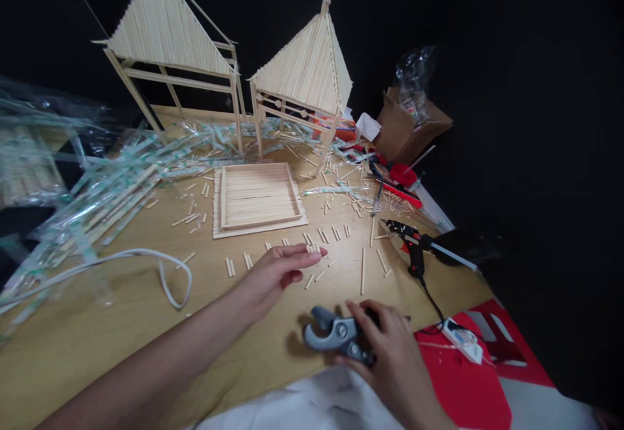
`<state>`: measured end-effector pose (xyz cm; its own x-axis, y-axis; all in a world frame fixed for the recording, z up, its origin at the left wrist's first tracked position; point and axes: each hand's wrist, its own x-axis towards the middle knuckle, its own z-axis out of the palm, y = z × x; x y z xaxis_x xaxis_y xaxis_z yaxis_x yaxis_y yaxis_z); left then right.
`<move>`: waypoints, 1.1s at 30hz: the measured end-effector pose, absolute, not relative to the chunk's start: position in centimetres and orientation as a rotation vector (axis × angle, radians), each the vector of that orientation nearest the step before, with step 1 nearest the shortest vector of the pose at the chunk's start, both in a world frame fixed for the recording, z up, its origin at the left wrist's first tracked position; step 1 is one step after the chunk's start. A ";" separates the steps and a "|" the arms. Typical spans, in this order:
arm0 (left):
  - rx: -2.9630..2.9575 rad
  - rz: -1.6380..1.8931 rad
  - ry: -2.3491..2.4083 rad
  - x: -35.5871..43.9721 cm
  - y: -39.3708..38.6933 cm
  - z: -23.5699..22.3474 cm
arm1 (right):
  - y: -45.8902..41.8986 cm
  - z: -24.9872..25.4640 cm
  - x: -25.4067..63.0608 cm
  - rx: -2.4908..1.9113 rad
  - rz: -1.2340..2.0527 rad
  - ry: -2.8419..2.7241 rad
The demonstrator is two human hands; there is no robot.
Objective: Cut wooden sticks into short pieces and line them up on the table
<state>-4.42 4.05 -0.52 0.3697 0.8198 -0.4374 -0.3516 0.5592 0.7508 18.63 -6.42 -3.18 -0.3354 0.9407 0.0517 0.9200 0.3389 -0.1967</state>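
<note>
My left hand point(287, 267) is over the middle of the table, thumb and fingers closed on short cut wooden stick pieces point(313, 248). Low at the front, my right hand point(390, 345) is wrapped round the handles of a grey hand cutter point(336, 334), whose curved jaws are apart and point left. Pairs of short stick pieces point(231, 267) lie in a loose row around my left hand. Behind them rests a flat stick panel with a raised rim point(258, 196). A longer stick point(363, 271) lies to the right of my left hand.
Two stick-built model houses, one left point(166, 27) and one right point(302, 66), stand at the back. Plastic wrappers point(131, 164) and a white cable point(146, 252) occupy the left. To the right are a glue gun point(412, 241), a cardboard box point(402, 131) and a power strip point(463, 340).
</note>
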 end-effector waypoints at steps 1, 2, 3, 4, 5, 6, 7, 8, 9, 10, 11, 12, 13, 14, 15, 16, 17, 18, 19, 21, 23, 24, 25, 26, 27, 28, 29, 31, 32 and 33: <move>0.617 0.815 0.902 -4.4 4.0 -0.4 | -6.7 -3.5 17.9 -1.653 0.204 -2.482; 0.625 0.811 0.903 -4.4 3.9 -0.3 | -6.7 -3.7 17.2 -1.606 0.205 -2.512; 0.632 0.801 0.903 -4.4 3.8 -0.2 | -6.6 -3.9 16.6 -1.572 0.203 -2.532; 0.640 0.784 0.900 -4.4 3.7 -0.1 | -6.4 -4.1 16.1 -1.548 0.197 -2.546; 0.649 0.765 0.892 -4.3 3.6 -0.1 | -6.2 -4.2 15.8 -1.533 0.191 -2.559; 0.661 0.745 0.880 -4.3 3.5 -0.1 | -5.9 -4.3 15.5 -1.523 0.189 -2.572; 0.676 0.727 0.871 -4.2 3.4 -0.1 | -5.7 -4.3 15.4 -1.512 0.192 -2.584; 0.693 0.709 0.868 -4.2 3.4 -0.1 | -5.5 -4.3 15.4 -1.504 0.198 -2.588; 0.711 0.694 0.873 -4.2 3.3 -0.2 | -5.4 -4.2 15.5 -1.499 0.210 -2.581; 0.729 0.680 0.881 -4.2 3.3 -0.2 | -5.4 -4.0 15.6 -1.501 0.226 -2.561; 0.746 0.664 0.891 -4.2 3.3 -0.2 | -5.4 -3.8 15.7 -1.507 0.240 -2.528; 0.763 0.648 0.899 -4.1 3.3 -0.2 | -5.3 -3.5 15.8 -1.517 0.250 -2.483; 0.776 0.634 0.902 -4.1 3.2 -0.3 | -5.2 -3.1 15.8 -1.528 0.254 -2.425; 0.786 0.621 0.898 -4.0 3.2 -0.3 | -5.0 -2.6 15.9 -1.532 0.258 -2.361; 0.790 0.611 0.893 -4.0 3.1 -0.3 | -4.6 -2.0 15.9 -1.524 0.260 -2.294; 0.792 0.603 0.884 -3.9 3.1 -0.3 | -4.2 -1.5 15.8 -1.502 0.267 -2.230; 0.792 0.599 0.873 -3.8 3.0 -0.4 | -3.7 -0.9 15.8 -1.466 0.278 -2.177; 0.793 0.597 0.862 -3.7 2.9 -0.4 | -3.1 -0.3 15.7 -1.423 0.292 -2.140; 0.794 0.596 0.853 -3.6 2.9 -0.4 | -2.5 0.2 15.6 -1.375 0.305 -2.123; 0.796 0.592 0.838 -3.6 2.8 -0.5 | -1.4 1.0 15.3 -1.286 0.324 -2.135; 0.801 0.585 0.818 -3.5 2.7 -0.7 | -0.5 1.5 15.0 -1.233 0.329 -2.163; 0.802 0.582 0.809 -3.5 2.7 -0.8 | -0.2 1.6 14.9 -1.218 0.326 -2.172; 0.803 0.581 0.801 -3.6 2.7 -0.9 | 0.0 1.7 14.8 -1.210 0.324 -2.176; 0.804 0.580 0.796 -3.6 2.7 -1.0 | 0.2 1.8 14.7 -1.206 0.325 -2.177; 0.804 0.579 0.795 -3.6 2.8 -1.0 | 0.3 1.9 14.7 -1.203 0.328 -2.177; 0.800 0.578 0.797 -3.6 2.8 -1.0 | 0.4 1.9 14.6 -1.196 0.332 -2.178; 0.793 0.575 0.799 -3.6 2.7 -1.0 | 0.4 1.9 14.6 -1.188 0.334 -2.181; 0.766 0.558 0.806 -3.5 2.7 -0.8 | 0.4 1.9 14.7 -1.162 0.322 -2.188; 0.751 0.547 0.811 -3.5 2.7 -0.7 | 0.5 1.9 14.7 -1.143 0.313 -2.191; 0.738 0.538 0.817 -3.5 2.6 -0.5 | 0.5 1.9 14.8 -1.121 0.304 -2.196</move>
